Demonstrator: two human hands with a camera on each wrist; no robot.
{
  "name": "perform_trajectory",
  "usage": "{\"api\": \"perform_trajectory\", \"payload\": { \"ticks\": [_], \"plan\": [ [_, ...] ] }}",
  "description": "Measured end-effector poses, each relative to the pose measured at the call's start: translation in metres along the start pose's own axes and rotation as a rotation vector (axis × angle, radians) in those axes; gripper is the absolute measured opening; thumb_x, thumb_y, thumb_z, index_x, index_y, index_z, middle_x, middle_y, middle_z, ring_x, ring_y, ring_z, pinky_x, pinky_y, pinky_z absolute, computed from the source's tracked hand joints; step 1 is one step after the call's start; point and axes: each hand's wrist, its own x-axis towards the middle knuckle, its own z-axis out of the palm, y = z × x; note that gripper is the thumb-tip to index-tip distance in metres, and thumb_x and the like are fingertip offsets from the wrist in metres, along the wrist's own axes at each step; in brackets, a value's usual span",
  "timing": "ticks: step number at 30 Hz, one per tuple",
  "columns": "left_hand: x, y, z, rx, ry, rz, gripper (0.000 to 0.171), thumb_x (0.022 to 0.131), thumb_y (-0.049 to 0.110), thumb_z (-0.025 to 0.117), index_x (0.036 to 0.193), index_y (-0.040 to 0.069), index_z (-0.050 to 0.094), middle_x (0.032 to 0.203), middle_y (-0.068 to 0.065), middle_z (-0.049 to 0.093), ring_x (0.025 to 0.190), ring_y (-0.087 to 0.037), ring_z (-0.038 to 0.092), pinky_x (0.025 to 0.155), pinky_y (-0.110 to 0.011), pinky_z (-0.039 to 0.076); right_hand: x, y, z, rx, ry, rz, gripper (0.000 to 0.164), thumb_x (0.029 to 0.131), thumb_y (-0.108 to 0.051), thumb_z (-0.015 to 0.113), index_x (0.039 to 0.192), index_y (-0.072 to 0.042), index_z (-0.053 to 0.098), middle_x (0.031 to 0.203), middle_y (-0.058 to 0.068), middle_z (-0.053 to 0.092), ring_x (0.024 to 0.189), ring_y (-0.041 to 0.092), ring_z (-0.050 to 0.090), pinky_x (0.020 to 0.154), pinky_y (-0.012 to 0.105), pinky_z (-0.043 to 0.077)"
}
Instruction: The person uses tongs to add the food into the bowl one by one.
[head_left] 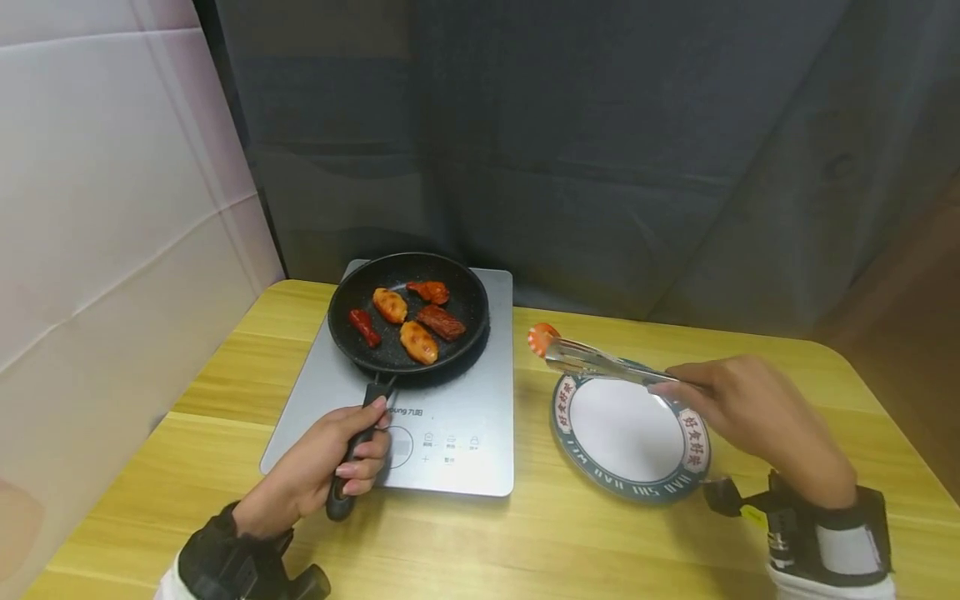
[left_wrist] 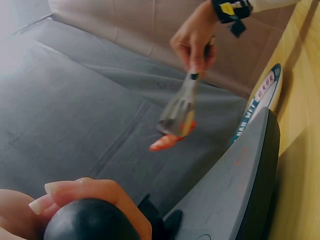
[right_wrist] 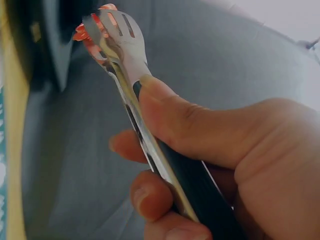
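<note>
My left hand (head_left: 318,457) grips the black handle (head_left: 341,492) of a frying pan (head_left: 352,354) on the hob. Inside the pan lie several browned pieces, among them two yellow-orange ones (head_left: 418,342), a dark red-brown slab (head_left: 441,322) and a red piece (head_left: 364,327). My right hand (head_left: 750,408) holds metal tongs (head_left: 592,361), thumb along one arm in the right wrist view. Between the slotted tips sits an orange-and-white striped piece that looks like a shrimp (left_wrist: 167,142). It hangs in the air between the pan and the plate, nearer the plate.
A silver induction hob (head_left: 480,392) with printed controls carries the pan. Right of it stands a white plate (head_left: 633,492) with a green lettered rim, partly under the tongs. The wooden table (head_left: 450,550) ends at a dark cloth (head_left: 570,150) behind and a pale cloth (head_left: 112,183) at left.
</note>
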Motion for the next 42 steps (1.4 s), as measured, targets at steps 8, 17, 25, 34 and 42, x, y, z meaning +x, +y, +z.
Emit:
{"api": "perform_trajectory", "payload": {
  "ticks": [8,17,25,34,42],
  "plan": [
    [0.000,0.000,0.000,0.014,0.017,0.000,0.028,0.106,0.032,0.032,0.097,0.006,0.031,0.065,0.004,0.032,0.044,-0.003,0.031,0.038,-0.016,0.033,0.051,-0.044,-0.020,0.081,-0.061,-0.098,0.014,0.086,-0.033,0.073,0.088,-0.019,0.074,0.056,-0.014,0.043,0.052,0.005,0.042,0.043,0.023,0.032],
    [0.001,-0.001,0.000,0.019,0.018,0.010,0.028,0.106,0.031,0.033,0.096,0.005,0.031,0.065,0.004,0.032,0.044,-0.003,0.031,0.037,-0.016,0.033,0.115,-0.086,-0.018,0.069,-0.254,-0.126,0.031,0.086,-0.040,0.070,0.100,-0.013,0.076,0.063,-0.009,0.056,0.052,0.011,0.043,0.042,0.027,0.031],
    [0.002,-0.002,-0.001,0.021,0.016,0.012,0.028,0.106,0.032,0.033,0.096,0.005,0.032,0.065,0.004,0.032,0.044,-0.003,0.032,0.037,-0.015,0.033,0.157,-0.111,-0.005,0.060,-0.361,-0.179,0.027,0.085,-0.040,0.072,0.095,-0.016,0.077,0.081,-0.009,0.068,0.062,0.008,0.054,0.051,0.026,0.044],
    [0.003,-0.001,0.000,0.024,0.011,0.013,0.028,0.106,0.031,0.033,0.096,0.006,0.032,0.064,0.004,0.033,0.043,-0.003,0.032,0.037,-0.016,0.033,0.178,-0.127,0.008,0.073,-0.501,-0.142,0.023,0.087,-0.040,0.070,0.093,-0.020,0.078,0.079,-0.010,0.065,0.063,0.010,0.055,0.053,0.025,0.045],
    [0.001,-0.001,0.000,0.022,0.025,0.010,0.028,0.106,0.032,0.034,0.097,0.005,0.031,0.065,0.004,0.032,0.044,-0.003,0.032,0.037,-0.016,0.033,0.189,-0.130,0.020,0.092,-0.604,-0.054,0.024,0.088,-0.040,0.069,0.093,-0.018,0.076,0.075,-0.004,0.064,0.059,0.013,0.055,0.050,0.025,0.044]
  ]
}}
